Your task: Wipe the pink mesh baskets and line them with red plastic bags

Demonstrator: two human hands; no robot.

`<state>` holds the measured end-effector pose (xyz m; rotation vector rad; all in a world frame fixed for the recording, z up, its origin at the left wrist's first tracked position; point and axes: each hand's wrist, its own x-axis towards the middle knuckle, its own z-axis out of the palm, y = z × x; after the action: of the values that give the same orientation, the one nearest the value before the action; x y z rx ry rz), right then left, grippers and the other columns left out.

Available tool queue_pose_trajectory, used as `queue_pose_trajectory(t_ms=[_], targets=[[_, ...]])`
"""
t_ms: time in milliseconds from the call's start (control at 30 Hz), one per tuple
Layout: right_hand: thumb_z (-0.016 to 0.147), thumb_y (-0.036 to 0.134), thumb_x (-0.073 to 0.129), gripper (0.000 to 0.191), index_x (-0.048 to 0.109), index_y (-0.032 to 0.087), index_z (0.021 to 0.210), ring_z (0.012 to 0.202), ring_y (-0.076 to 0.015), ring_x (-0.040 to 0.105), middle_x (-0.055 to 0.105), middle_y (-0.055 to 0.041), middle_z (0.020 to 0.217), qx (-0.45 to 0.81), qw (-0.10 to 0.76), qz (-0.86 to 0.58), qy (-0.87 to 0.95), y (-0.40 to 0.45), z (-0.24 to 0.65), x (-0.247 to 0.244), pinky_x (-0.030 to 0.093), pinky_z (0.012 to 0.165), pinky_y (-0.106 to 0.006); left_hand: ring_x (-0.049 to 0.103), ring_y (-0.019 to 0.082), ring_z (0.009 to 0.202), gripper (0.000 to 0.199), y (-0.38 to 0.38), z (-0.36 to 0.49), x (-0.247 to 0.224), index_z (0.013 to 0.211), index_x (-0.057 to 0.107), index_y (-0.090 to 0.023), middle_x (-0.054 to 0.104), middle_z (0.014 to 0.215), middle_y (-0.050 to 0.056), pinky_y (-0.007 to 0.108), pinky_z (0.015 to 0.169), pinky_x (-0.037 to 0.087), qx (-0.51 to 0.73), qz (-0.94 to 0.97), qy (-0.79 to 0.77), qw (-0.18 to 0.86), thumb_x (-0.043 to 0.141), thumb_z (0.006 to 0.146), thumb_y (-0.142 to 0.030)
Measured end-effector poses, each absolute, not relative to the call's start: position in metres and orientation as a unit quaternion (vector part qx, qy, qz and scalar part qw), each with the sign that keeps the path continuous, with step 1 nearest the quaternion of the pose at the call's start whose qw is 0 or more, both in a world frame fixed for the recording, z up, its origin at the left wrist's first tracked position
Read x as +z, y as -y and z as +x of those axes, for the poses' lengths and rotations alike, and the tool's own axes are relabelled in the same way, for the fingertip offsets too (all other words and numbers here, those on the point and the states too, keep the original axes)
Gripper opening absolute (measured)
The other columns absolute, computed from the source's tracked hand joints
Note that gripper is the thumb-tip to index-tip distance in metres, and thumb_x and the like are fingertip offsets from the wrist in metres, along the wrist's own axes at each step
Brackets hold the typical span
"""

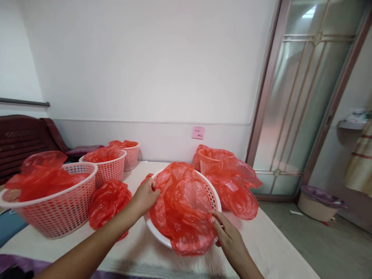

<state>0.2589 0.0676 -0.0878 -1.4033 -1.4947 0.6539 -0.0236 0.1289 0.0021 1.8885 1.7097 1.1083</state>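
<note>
A white perforated plastic basket stands in front of me with a red plastic bag spread inside and over its near rim. At the basket's left rim, my left hand is closed on the bag's edge, thumb on top. My right hand pinches the bag at the right rim, its thumb and fingers round the thin film. The far right part of the rim is uncovered. To the left of the basket lies a crumpled red plastic bag, partly behind my left forearm.
Several baskets with red bags stand on the light-covered table, including a large pink basket on the left. Behind on the right is another bag-lined basket, its bag spilling sideways. A lined bin sits on the floor by the glass door.
</note>
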Motion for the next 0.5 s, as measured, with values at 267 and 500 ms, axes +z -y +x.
queue_pose_trajectory(t_ms=[267,500], targets=[[0.086,0.060,0.037,0.055,0.061,0.020,0.116,0.090,-0.0256,0.063,0.066,-0.0099,0.107,0.234,0.439,-0.585,0.640,-0.080,0.261,-0.064,0.052,0.078,-0.041,0.048,0.014,0.062,0.009,-0.126,-0.050,-0.012,0.071,0.045,-0.022,0.049,0.064,-0.005,0.025,0.059,0.031,0.409,0.648,-0.623,0.158,0.052,0.075,-0.021],[0.089,0.060,0.038,0.055,0.057,0.018,0.120,0.099,-0.0274,0.058,0.061,-0.0133,0.110,0.099,0.421,-0.618,0.656,-0.073,0.258,-0.043,0.045,0.090,-0.045,0.055,0.014,0.059,0.005,-0.139,-0.051,-0.021,0.075,0.057,-0.019,0.061,0.065,-0.003,0.023,0.055,0.036,0.452,0.609,-0.603,0.246,0.058,0.070,-0.019]])
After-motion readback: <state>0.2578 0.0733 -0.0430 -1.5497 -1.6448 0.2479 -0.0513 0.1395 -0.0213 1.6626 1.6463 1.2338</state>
